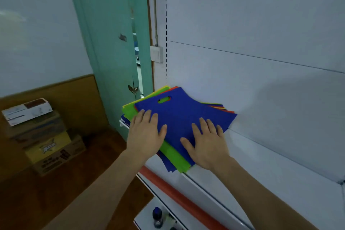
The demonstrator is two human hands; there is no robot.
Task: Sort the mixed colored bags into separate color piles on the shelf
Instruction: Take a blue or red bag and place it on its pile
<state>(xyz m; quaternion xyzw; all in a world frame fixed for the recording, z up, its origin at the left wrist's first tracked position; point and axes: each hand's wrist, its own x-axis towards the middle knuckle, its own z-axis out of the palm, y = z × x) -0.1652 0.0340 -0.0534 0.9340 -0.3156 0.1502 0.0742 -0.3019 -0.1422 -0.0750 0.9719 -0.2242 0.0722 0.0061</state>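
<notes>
Bags [179,115], both hands flat on top

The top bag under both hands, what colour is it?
The top bag is deep blue, seen in the head view, the only one.

No legible text anywhere. Printed markings on the stacked cardboard boxes [54,157] at about nine o'clock: dark characters on the brown lowest box, a blurred logo on the yellow box [49,148], too smeared to read. Faint lines on the white carton [26,111] on top, likewise unreadable. Label on the small bottle [157,217] at six o'clock illegible.
</notes>
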